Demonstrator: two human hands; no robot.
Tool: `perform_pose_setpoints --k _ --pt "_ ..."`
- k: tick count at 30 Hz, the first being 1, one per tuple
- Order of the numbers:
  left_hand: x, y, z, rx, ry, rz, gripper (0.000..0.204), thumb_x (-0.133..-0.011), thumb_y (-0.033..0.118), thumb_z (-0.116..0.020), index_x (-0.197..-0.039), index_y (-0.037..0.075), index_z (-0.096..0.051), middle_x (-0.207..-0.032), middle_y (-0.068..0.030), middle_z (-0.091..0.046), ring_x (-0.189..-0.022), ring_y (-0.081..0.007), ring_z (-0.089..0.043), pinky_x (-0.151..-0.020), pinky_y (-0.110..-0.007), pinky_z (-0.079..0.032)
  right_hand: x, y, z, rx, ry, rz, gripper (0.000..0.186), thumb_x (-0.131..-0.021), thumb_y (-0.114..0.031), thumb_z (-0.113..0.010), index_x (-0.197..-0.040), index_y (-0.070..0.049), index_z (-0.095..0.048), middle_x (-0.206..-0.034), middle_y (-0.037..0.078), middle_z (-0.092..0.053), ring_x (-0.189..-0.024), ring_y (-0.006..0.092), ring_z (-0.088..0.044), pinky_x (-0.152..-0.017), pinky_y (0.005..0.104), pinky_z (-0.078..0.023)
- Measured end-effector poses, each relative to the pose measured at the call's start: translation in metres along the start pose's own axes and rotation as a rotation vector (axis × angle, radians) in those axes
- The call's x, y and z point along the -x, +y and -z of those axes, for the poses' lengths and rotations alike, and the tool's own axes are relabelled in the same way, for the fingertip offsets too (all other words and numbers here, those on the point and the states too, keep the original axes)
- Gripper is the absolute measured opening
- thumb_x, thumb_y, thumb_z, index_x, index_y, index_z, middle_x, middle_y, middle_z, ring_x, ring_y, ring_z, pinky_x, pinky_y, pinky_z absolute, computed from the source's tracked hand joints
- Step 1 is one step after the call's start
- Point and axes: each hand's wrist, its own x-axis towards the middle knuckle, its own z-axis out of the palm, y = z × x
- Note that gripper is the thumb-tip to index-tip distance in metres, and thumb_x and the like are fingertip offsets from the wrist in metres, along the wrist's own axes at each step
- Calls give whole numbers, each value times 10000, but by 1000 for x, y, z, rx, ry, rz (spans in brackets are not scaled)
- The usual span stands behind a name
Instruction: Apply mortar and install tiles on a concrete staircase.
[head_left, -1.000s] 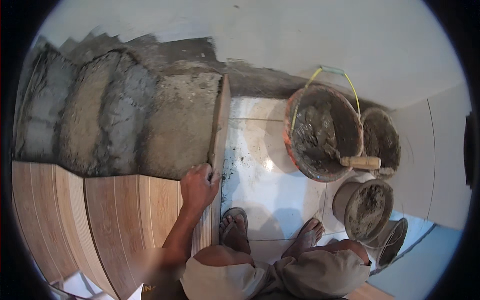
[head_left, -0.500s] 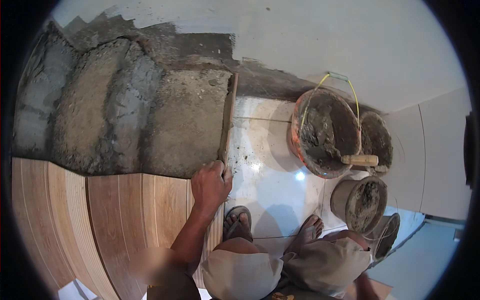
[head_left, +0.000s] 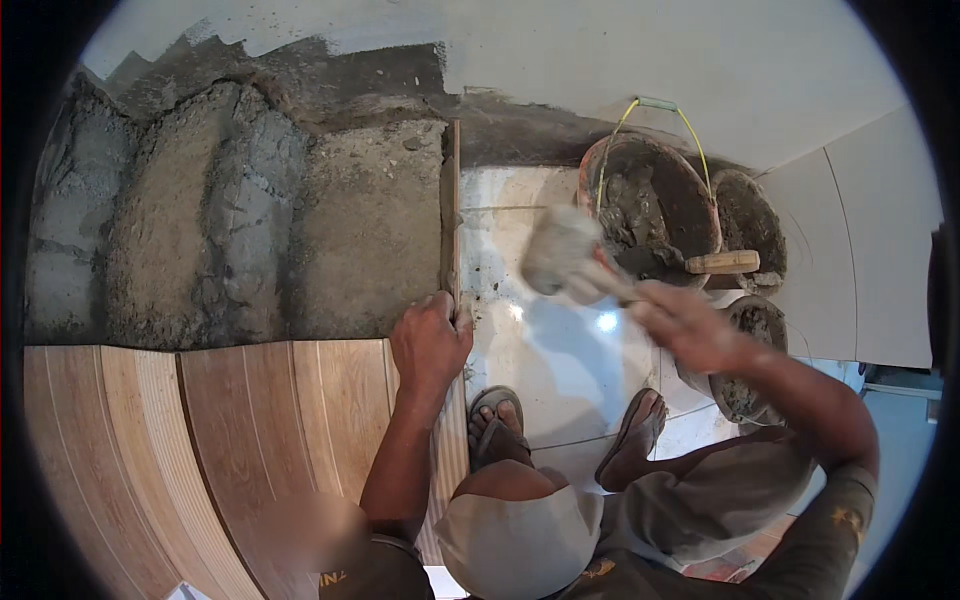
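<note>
My left hand (head_left: pixel 430 340) is closed at the near end of a thin upright tile (head_left: pixel 456 200) lining the edge of a rough cement step (head_left: pixel 370 230). Its fingers curl over the tile's edge. Over the white tiled floor, my right hand (head_left: pixel 690 325) grips a mallet (head_left: pixel 565 250) by its handle. The mallet's pale, blocky head is smeared by motion, to the right of the upright tile and apart from it. Wood-look tiles (head_left: pixel 225 420) cover the nearer part of the steps, beside my left forearm.
A mortar bucket (head_left: pixel 590 180) with a yellow wire handle stands at the right against the wall. A wooden-handled tool (head_left: pixel 725 262) rests across its rim. More mortar-caked buckets (head_left: pixel 755 215) crowd behind it. My sandalled feet (head_left: pixel 495 420) are on the floor tiles.
My right hand has come up from the lower right edge, with the mallet now in view. The left hand stays at the tile edge. The whole view has shifted slightly.
</note>
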Motion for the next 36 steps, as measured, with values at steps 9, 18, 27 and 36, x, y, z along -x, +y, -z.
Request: perform_pose_setpoints --k 9,18,27,36 --pt "-19 -11 15 96 -147 -31 277 -763 289 -804 -818 39 -697 -792 -215 -698 -812 -433 -674 -748 -517 -526 -165 7 -160 -903 218 -134 404 -1056 -450 -528 -1247 -96 -567 -705 -15 -495 -518 87 -430 -437 271 -357" --pt "-18 -17 6 105 -85 -85 327 -772 302 -832 -763 9 -687 -671 -202 -640 -590 -366 -626 -596 -433 -496 -218 -7 -173 -1291 242 -115 380 -1101 -364 -431 -1367 -107 -516 -728 -3 -482 -515 93 -380 -445 263 -356" --pt "-15 -14 10 66 -37 -128 312 -791 303 -804 -780 15 -686 -694 -213 -648 -645 -405 -643 -627 -459 -507 -217 -9 -179 -1315 241 -128 414 -1095 -345 -437 -1417 -92 -498 -720 -5 -482 -525 94 -383 -444 262 -346" --pt "-15 -10 12 90 -98 -52 249 -748 257 -766 -778 20 -695 -775 -219 -691 -741 -426 -673 -701 -495 -533 -215 3 -214 -1251 348 -161 403 -1094 -356 -457 -1367 -76 -554 -696 -1 -505 -474 107 -404 -411 279 -352"
